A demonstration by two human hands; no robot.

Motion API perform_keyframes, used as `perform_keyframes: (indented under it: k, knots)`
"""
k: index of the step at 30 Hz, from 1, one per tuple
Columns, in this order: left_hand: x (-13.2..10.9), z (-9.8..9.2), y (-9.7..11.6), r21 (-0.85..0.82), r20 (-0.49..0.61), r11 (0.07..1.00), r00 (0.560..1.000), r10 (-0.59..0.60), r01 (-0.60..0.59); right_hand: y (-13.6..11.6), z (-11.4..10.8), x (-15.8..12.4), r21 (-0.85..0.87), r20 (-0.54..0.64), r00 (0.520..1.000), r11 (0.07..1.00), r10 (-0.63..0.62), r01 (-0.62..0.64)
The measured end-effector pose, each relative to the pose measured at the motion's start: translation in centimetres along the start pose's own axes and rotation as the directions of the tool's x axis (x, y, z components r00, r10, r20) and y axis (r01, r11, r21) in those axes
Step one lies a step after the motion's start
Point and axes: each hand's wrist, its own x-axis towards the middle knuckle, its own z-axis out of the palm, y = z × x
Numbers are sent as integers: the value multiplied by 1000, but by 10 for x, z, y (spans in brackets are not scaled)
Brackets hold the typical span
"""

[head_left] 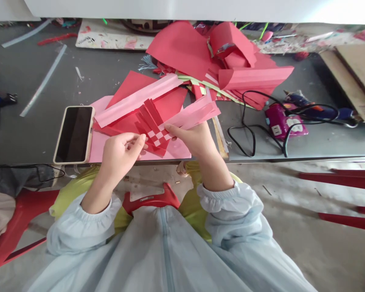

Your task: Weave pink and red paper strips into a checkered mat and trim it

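Note:
Red and pink paper strips cross in a small checkered woven paper piece [159,136], held low over the table's front edge. My right hand [197,140] grips its right side, thumb on top, with long pink strips [194,113] running out above that hand. Loose red strips [150,113] fan up and away from the weave. At its left edge my left hand [121,152] is closed, thumb against curled fingers; what lies between the fingertips is hidden. Beneath are red paper sheets [124,91], a folded pink strip [140,99] and a pink sheet [99,150].
A phone [73,134] lies left of the papers. Piled red paper [185,48] covers the back. At right are a purple power socket [284,121], a looped black cable [245,127], a blue glue gun [319,109] and boards [349,77]. Clear glue sticks [44,81] lie far left.

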Motion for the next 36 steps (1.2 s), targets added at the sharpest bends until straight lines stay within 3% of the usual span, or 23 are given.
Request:
perform_keyframes:
  k: [2,6,8,11,17,21,31,32,34,36]
  knots:
    - [-7,-1,-2,278,-63,938,971,231,-205,1,-3,-2,-66,-7,1000,997,26,-26]
    - [-15,7,-8,551,50,643,790,611,-532,6,-8,-4,-158,-8,997,984,77,-78]
    - [-16,13,-11,582,155,518,711,686,-627,9,-9,-4,-182,-9,997,980,79,-80]
    - [-14,22,-17,560,249,453,662,707,-694,11,-10,-4,-218,-7,998,974,56,-56]
    - [-15,32,-25,532,317,475,685,656,-701,15,-8,-7,-291,5,1000,957,8,-6]
    - [-16,35,-23,574,326,412,659,677,-707,14,-9,-10,-440,-49,996,897,-74,45]
    - [-24,37,-18,592,318,426,685,655,-683,-21,-59,-29,-723,-154,966,690,-206,32]
    - [-25,37,-19,589,321,436,691,648,-681,-23,-61,-32,-761,-132,953,644,-273,79]
    - [-27,37,-20,586,321,446,699,640,-677,-21,-59,-37,-794,44,916,543,-399,274]
    - [-27,36,-21,591,320,432,690,649,-681,-16,-53,-40,-749,269,821,427,-504,507]
